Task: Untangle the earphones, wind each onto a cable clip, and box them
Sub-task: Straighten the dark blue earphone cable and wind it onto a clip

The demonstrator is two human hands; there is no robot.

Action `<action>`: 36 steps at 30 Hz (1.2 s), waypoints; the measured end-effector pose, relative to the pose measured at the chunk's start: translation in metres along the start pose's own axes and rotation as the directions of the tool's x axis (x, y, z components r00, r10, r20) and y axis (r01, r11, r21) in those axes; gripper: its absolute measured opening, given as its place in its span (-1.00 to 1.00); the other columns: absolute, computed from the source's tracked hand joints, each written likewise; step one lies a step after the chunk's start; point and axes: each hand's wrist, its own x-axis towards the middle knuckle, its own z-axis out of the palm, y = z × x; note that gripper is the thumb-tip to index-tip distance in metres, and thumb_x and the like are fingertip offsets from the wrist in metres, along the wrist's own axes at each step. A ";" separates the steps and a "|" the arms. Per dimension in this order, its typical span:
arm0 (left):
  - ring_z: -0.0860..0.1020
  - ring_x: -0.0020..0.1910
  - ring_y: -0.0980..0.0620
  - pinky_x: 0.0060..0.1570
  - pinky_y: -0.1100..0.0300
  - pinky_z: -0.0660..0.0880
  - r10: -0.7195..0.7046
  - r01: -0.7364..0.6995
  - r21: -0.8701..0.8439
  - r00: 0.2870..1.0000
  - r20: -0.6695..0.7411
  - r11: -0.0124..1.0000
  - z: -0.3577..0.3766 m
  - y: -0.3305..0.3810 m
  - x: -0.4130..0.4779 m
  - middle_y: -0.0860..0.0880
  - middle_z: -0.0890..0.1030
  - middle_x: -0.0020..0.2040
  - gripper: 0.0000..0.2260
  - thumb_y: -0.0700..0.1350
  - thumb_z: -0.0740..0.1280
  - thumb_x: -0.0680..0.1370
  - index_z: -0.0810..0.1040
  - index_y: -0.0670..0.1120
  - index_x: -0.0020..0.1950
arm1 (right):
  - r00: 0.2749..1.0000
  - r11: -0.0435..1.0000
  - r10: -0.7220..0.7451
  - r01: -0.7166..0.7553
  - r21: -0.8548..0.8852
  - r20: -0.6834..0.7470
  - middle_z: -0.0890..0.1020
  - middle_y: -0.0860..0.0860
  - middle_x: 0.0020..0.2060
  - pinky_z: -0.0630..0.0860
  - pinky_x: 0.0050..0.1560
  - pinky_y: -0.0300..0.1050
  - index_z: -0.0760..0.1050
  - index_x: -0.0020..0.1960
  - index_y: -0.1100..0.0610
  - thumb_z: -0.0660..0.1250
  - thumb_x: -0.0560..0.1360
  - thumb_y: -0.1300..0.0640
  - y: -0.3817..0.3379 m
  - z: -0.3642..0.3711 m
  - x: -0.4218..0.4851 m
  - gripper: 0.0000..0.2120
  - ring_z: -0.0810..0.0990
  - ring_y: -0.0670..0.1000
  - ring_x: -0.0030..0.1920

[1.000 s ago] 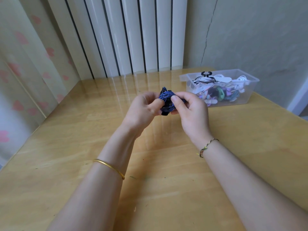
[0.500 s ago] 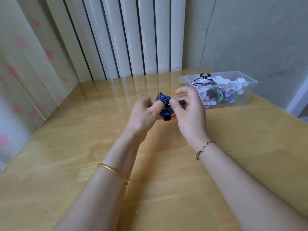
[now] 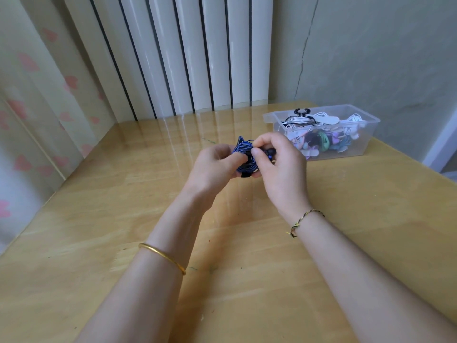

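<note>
Head camera looks down on both hands, held together above the middle of the table (image 3: 118, 201). The left hand (image 3: 214, 168) grips a wound bundle of blue earphones (image 3: 243, 154), its thumb laid across the coils. The right hand (image 3: 280, 167) has its fingers curled and pinches a black earbud (image 3: 271, 152) at the bundle's right side. Fingers hide much of the bundle. Its long axis stands roughly upright, tilted a little: a pointed tip sticks up and away, and the black end of the clip (image 3: 245, 175) points down at the table.

A gold bangle (image 3: 162, 254) sits on the left forearm and a braided bracelet (image 3: 305, 219) on the right wrist. A clear plastic box (image 3: 366, 137) holding more wound earphones stands beyond the right hand at the table's far right; the knuckles cover part of its near left end. White ribbed panels (image 3: 188, 53) rise behind the table, with a heart-print curtain (image 3: 32, 100) to the left and a cracked wall (image 3: 371, 50) to the right.
</note>
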 end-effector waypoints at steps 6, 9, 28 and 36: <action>0.58 0.11 -0.25 0.23 -0.16 0.46 0.031 -0.031 -0.077 1.000 -0.004 0.997 0.002 -0.003 0.001 -0.21 0.67 -0.02 -0.84 -0.14 0.28 0.57 0.63 -0.15 -0.10 | 0.996 0.994 -0.083 0.081 -0.069 -0.024 0.53 -0.19 -0.17 0.57 -0.21 0.15 0.46 -0.09 0.04 0.25 0.48 0.22 -0.001 0.002 -0.001 -0.90 0.56 0.02 -0.13; 0.61 0.07 -0.16 0.23 -0.10 0.48 0.021 -0.016 -0.129 0.999 0.033 0.992 0.002 -0.002 0.000 -0.21 0.66 -0.01 -0.81 -0.12 0.26 0.61 0.62 -0.19 -0.06 | 0.997 0.994 -0.077 0.076 -0.073 -0.022 0.52 -0.24 -0.16 0.57 -0.21 0.16 0.45 -0.06 -0.04 0.23 0.47 0.21 -0.002 0.001 0.000 -0.84 0.56 0.01 -0.11; 0.60 -0.23 -0.05 -0.09 0.13 0.55 -0.060 0.067 -0.262 0.998 0.033 0.963 -0.003 0.002 0.001 -0.19 0.62 -0.13 -0.79 -0.16 0.26 0.60 0.54 -0.31 0.04 | 0.990 0.987 -0.129 0.134 -0.084 0.064 0.59 -0.04 -0.19 0.57 -0.20 0.04 0.60 -0.03 0.15 0.38 0.46 0.20 -0.005 -0.003 -0.002 -0.90 0.60 0.01 -0.24; 0.61 -0.16 -0.09 0.02 0.01 0.52 0.010 0.021 -0.287 0.994 0.107 0.958 -0.002 0.005 -0.001 -0.27 0.60 -0.03 -0.77 -0.17 0.15 0.65 0.52 -0.30 0.03 | 0.999 0.992 -0.008 0.004 0.127 0.034 0.62 -0.06 -0.17 0.61 -0.23 -0.07 0.54 -0.06 0.06 0.35 0.49 0.29 -0.012 0.000 -0.001 -0.86 0.62 -0.01 -0.14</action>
